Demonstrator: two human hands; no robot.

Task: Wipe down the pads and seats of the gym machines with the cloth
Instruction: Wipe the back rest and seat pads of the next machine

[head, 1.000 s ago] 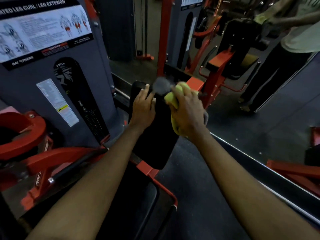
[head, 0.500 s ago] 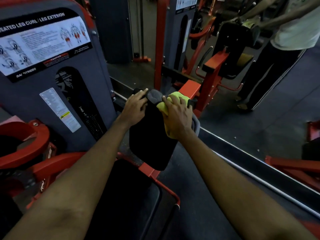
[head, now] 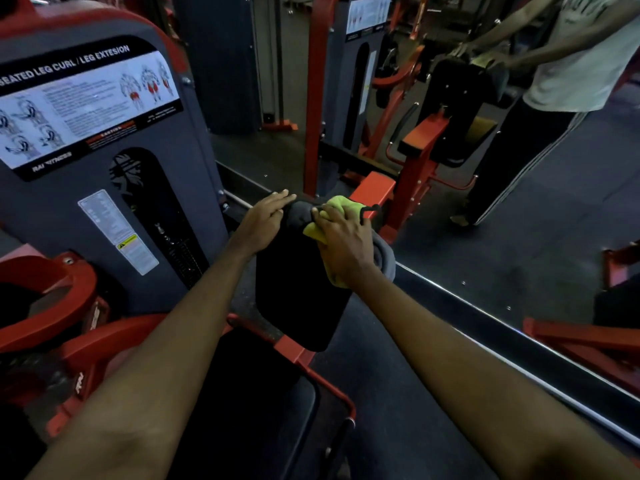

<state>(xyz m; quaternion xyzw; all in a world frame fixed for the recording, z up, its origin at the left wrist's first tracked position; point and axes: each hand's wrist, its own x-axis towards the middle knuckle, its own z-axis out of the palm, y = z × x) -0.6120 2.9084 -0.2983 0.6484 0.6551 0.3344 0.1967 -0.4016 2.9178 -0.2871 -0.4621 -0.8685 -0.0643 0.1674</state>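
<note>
Yellow-green cloth (head: 343, 206) lies bunched on the top right corner of the black back pad (head: 298, 299), under the right hand (head: 346, 242). That hand's fingers (head: 323, 216) are a little spread and curved down over the cloth, gripping it and pressing it onto the pad's upper edge. A tail of the cloth shows below the wrist against the pad's right side. Grey fabric (head: 385, 259) bulges just beside that wrist and also shows at the pad's top between the two hands; whether it belongs to the cloth cannot be told.

The left hand (head: 261, 221) rests on the pad's top left corner. Its fingers are straight and close together, laid flat with the tips reaching over the far edge, holding nothing.

The pad stands upright. Its left edge is near the grey weight-stack housing (head: 194, 188), which carries a leg curl / leg extension placard (head: 79, 105), and only a narrow strip of floor runs between them. Its right edge is close to the mirror (head: 519, 237), whose bottom rail (head: 502, 334) runs diagonally toward the lower right. Dark floor (head: 398, 393) widens between that rail and the seat (head: 249, 393). The pad's lower edge meets the red frame (head: 311, 358) above the seat. The pad's face below both hands is uncovered. In the mirror a person's two hands lie on the reflected pad
</note>
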